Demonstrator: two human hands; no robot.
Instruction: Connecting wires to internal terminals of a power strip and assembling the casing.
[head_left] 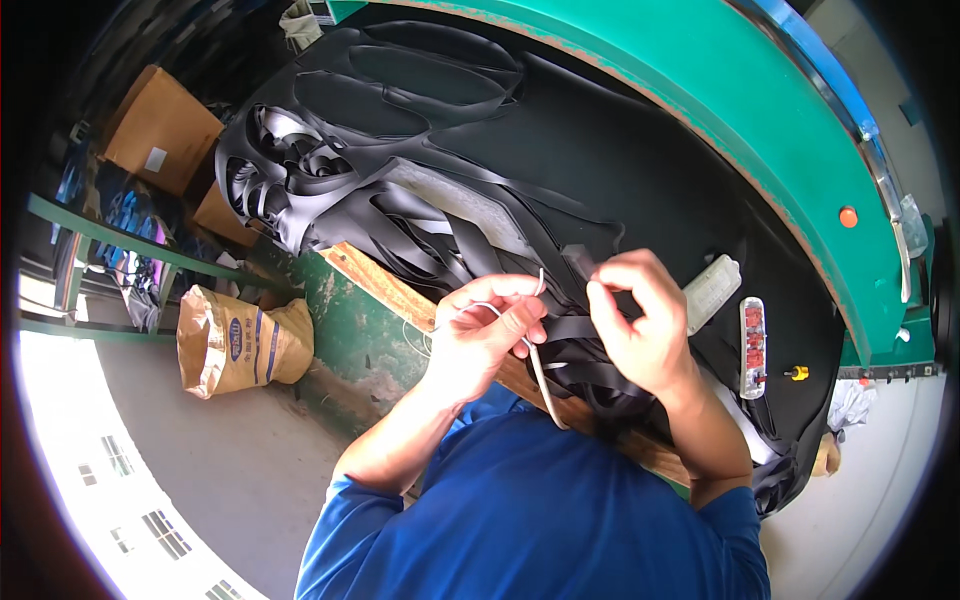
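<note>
My left hand [488, 328] pinches white cord [544, 383], probably light, limp, best held near its tip; right hand [645, 325] curled, contents unclear.

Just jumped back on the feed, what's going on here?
A person's left hand grips a pale cord, one end hanging down. The right hand is raised beside it, fingers curled near a small dark piece; whether it holds that is unclear. On the black sheeting to the right lie a pale oblong piece, a long white casing with red parts showing, and a small yellow object.
</note>
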